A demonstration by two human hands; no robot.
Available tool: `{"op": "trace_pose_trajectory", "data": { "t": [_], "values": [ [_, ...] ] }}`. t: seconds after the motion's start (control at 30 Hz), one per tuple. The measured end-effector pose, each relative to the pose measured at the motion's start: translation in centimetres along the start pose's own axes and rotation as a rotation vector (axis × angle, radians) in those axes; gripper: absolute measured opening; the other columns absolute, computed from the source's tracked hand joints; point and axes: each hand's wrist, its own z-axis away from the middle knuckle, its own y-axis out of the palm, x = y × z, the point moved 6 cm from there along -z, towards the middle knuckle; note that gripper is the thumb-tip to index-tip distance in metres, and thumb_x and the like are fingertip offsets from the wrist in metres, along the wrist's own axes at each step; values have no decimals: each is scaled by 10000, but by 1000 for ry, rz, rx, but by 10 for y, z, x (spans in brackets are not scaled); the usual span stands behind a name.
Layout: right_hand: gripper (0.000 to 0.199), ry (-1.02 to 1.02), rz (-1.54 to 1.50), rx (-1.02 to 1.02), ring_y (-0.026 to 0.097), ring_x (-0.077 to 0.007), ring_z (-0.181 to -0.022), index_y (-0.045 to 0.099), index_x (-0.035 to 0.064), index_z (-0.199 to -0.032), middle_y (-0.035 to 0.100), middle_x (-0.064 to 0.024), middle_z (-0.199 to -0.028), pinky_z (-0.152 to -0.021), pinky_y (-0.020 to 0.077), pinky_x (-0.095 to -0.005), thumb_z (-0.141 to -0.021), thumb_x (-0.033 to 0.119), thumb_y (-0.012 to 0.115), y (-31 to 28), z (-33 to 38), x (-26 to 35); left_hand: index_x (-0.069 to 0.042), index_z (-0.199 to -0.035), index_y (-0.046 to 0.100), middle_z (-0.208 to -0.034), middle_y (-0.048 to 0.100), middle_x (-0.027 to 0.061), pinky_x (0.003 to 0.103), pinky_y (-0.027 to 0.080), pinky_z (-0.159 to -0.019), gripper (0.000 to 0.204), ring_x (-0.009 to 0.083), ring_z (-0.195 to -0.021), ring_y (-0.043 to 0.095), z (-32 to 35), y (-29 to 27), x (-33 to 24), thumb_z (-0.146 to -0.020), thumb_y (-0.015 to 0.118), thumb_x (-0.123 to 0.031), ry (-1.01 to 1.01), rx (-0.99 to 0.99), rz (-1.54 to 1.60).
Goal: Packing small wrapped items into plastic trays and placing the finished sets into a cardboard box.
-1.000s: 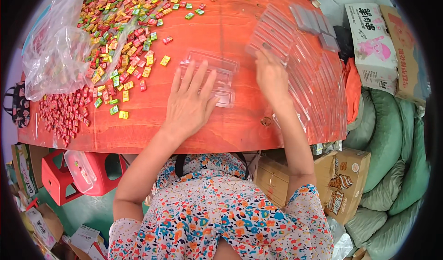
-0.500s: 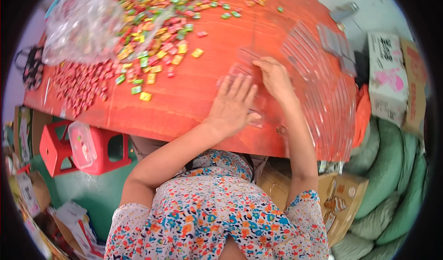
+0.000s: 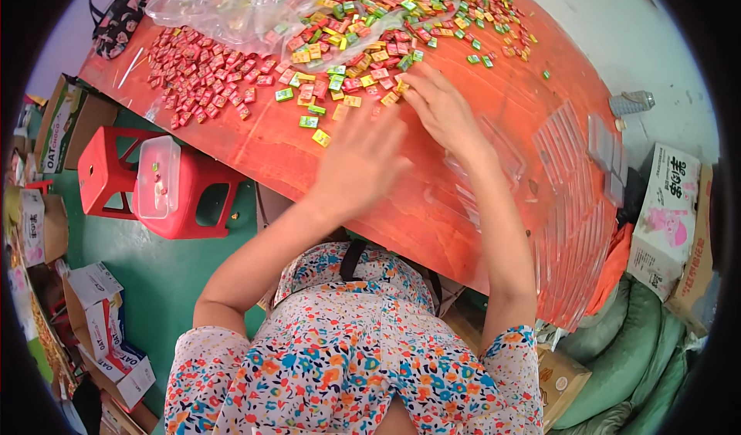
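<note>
My right hand (image 3: 446, 115) reaches to the near edge of a heap of small wrapped candies (image 3: 370, 49) in red, yellow and green. Its fingers are apart, the tips at a yellow candy (image 3: 401, 86); a firm grip on it does not show. My left hand (image 3: 356, 161), blurred by motion, hovers over the red table (image 3: 421, 223) just nearer than the heap, with fingers stretched out and nothing seen in them. Clear plastic trays (image 3: 503, 153) lie beside and partly behind my right forearm.
Many more clear trays (image 3: 571, 257) cover the table's right end, with grey pieces (image 3: 606, 153) beyond. A clear plastic bag (image 3: 239, 10) lies behind red candies (image 3: 204, 72) at left. Red stools (image 3: 193, 196) carry a clear container (image 3: 160, 176). Cartons (image 3: 660, 226) and green sacks (image 3: 637, 358) stand right.
Both hands have left the clear trays: my right hand went far and left to the candy heap, my left hand lifted and shifted left. The view has turned toward the left.
</note>
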Motion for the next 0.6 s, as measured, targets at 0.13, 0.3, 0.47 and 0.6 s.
{"op": "trace_pose_trajectory", "data": {
  "t": [0.13, 0.3, 0.47, 0.6],
  "values": [
    [501, 22, 289, 162, 264, -444, -1447, 511, 169, -1398, 307, -211, -1567, -1137, 243, -649, -992, 464, 504, 55, -34, 9, -52, -1468, 413, -1542, 342, 231, 549, 215, -1181, 771, 417, -1434, 310, 16, -8, 72, -876, 675, -470, -304, 3, -246],
    [496, -156, 193, 266, 239, -457, -1456, 493, 256, -1433, 255, -145, -1608, -1132, 195, -688, -980, 458, 521, 67, -6, 33, -23, -1533, 287, -1586, 239, 263, 530, 172, -1203, 930, 395, -1487, 225, 35, -2, 55, -861, 648, -555, -180, 112, -38],
    [553, -143, 77, 393, 212, -412, -1490, 436, 281, -1494, 238, -131, -1631, -1172, 159, -639, -973, 412, 562, 33, 39, 36, -65, -1546, 284, -1606, 260, 183, 525, 154, -1210, 860, 369, -1493, 224, 47, -8, 30, -890, 635, -496, -114, 168, 114],
    [466, -85, -63, 231, 419, -350, -1399, 537, 162, -1413, 455, -159, -1505, -1156, 316, -509, -961, 240, 621, -5, 50, 33, -67, -1532, 316, -1587, 311, 175, 529, 201, -1199, 732, 364, -1480, 266, 48, -16, 40, -931, 632, -341, -133, 114, 177]
  ]
}}
